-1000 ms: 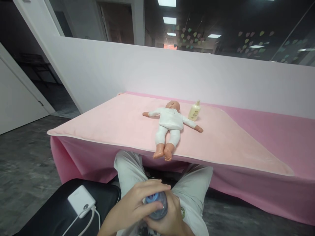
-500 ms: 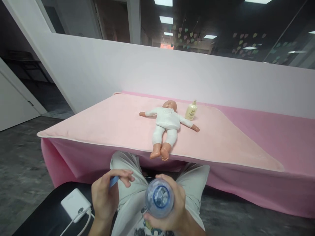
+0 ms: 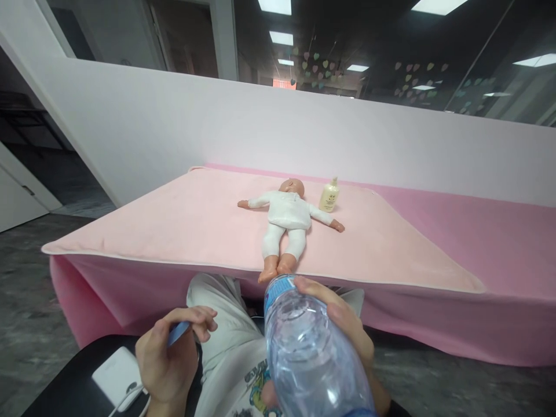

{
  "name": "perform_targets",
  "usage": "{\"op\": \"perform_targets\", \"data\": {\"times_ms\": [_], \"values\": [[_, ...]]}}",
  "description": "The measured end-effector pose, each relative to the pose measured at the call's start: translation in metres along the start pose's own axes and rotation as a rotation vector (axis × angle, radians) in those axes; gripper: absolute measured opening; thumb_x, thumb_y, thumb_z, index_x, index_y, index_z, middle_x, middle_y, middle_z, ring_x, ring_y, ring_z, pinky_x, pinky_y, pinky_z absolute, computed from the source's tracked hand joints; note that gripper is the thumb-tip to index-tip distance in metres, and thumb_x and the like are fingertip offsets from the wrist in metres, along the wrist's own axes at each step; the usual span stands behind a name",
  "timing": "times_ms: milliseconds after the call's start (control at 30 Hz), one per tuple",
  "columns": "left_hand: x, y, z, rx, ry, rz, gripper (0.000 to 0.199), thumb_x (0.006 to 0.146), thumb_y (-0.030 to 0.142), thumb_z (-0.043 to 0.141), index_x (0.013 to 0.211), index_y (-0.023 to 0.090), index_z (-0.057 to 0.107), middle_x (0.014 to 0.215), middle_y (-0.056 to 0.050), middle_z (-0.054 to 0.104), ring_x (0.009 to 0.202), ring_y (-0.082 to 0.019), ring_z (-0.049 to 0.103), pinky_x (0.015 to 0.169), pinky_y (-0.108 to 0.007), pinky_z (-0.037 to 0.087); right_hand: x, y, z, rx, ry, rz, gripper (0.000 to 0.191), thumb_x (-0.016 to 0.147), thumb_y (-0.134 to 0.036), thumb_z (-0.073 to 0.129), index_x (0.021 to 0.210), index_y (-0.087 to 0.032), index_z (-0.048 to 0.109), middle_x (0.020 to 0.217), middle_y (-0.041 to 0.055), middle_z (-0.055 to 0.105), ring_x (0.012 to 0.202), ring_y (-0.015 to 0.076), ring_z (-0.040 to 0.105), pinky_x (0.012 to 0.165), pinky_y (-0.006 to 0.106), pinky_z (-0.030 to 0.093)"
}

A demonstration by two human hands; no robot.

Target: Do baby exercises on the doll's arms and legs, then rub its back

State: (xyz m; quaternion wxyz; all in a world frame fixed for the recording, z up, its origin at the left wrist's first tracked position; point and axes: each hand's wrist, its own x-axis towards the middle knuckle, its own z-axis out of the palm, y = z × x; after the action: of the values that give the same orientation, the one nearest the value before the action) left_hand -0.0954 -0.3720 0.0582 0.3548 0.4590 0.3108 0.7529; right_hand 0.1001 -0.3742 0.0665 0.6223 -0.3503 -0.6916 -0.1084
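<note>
A clear plastic bottle [image 3: 310,353] with a blue label is gripped in my right hand [image 3: 347,324], its neck end tilted toward me at the bottom edge. My left hand [image 3: 171,350] is closed on a small blue cap [image 3: 178,333], seen edge-on between thumb and fingers, above my left thigh. Beyond the bottle, a doll [image 3: 289,217] in white clothes lies on its back on a pale pink blanket [image 3: 182,226], feet at the front edge. A pale yellow pump bottle [image 3: 329,196] stands beside the doll's arm.
A white power bank [image 3: 116,376] with a cable lies on a black seat [image 3: 65,379] at lower left. Deeper pink cloth [image 3: 512,243] covers the table and hangs down its front. Behind it runs a white low wall [image 3: 304,133] with glass above.
My right hand has raised the bottle and tipped it, so its side now shows instead of its top. My left hand, still with the cap, appears farther left. The view has shifted slightly.
</note>
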Motion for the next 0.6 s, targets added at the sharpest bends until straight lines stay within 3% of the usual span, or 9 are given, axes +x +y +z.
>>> {"op": "perform_targets", "data": {"times_ms": [100,200,333,400,533,600], "values": [[0.000,0.000,-0.001,-0.002,0.014,-0.004,0.040,0.085,0.047,0.050,0.065,0.019,0.071,0.042,-0.002,0.053,0.047,-0.016,0.055,0.062,-0.031,0.050,0.016,-0.002,-0.008,0.054,0.209,-0.143,0.048,0.079,-0.038,0.063,0.122,-0.025,0.048,0.107,0.0090,0.067,0.093,0.0264,0.070,0.074,0.046,0.062],[0.000,0.000,-0.001,-0.006,0.020,-0.010,0.041,0.085,0.047,0.050,0.064,0.019,0.071,0.042,-0.002,0.054,0.047,-0.016,0.055,0.062,-0.031,0.050,0.038,-0.005,-0.024,0.056,0.122,-0.214,0.063,0.073,-0.035,0.072,0.128,-0.025,0.042,0.114,0.0097,0.065,0.096,0.0264,0.069,0.074,0.046,0.062],[0.000,-0.001,-0.001,0.000,0.022,0.002,0.040,0.084,0.048,0.052,0.063,0.020,0.071,0.042,-0.001,0.053,0.046,-0.015,0.055,0.062,-0.030,0.050,0.056,-0.011,-0.035,0.000,0.061,-0.236,0.063,0.077,-0.026,0.069,0.132,-0.026,0.037,0.119,0.0086,0.062,0.102,0.0248,0.067,0.079,0.047,0.062],[0.000,-0.001,-0.001,0.002,0.024,0.001,0.040,0.083,0.048,0.052,0.063,0.020,0.071,0.041,-0.001,0.053,0.047,-0.015,0.055,0.062,-0.030,0.050,0.058,-0.015,-0.032,-0.022,0.091,-0.227,0.063,0.080,-0.024,0.066,0.134,-0.026,0.035,0.121,0.0083,0.060,0.104,0.0242,0.066,0.083,0.047,0.061],[0.000,-0.001,-0.002,0.010,0.048,-0.018,0.039,0.081,0.049,0.054,0.061,0.021,0.071,0.041,-0.001,0.052,0.046,-0.015,0.054,0.063,-0.030,0.051,0.059,-0.018,-0.022,-0.027,0.260,-0.130,0.066,0.079,-0.040,0.069,0.134,-0.027,0.035,0.123,0.0087,0.057,0.109,0.0274,0.062,0.086,0.050,0.060],[0.001,-0.001,-0.002,0.019,0.070,-0.032,0.038,0.081,0.049,0.055,0.060,0.021,0.071,0.041,-0.001,0.052,0.047,-0.015,0.054,0.063,-0.030,0.051,0.061,-0.012,-0.023,-0.049,0.277,-0.194,0.072,0.078,-0.044,0.069,0.136,-0.027,0.030,0.124,0.0090,0.055,0.110,0.0281,0.062,0.086,0.052,0.059]]}}
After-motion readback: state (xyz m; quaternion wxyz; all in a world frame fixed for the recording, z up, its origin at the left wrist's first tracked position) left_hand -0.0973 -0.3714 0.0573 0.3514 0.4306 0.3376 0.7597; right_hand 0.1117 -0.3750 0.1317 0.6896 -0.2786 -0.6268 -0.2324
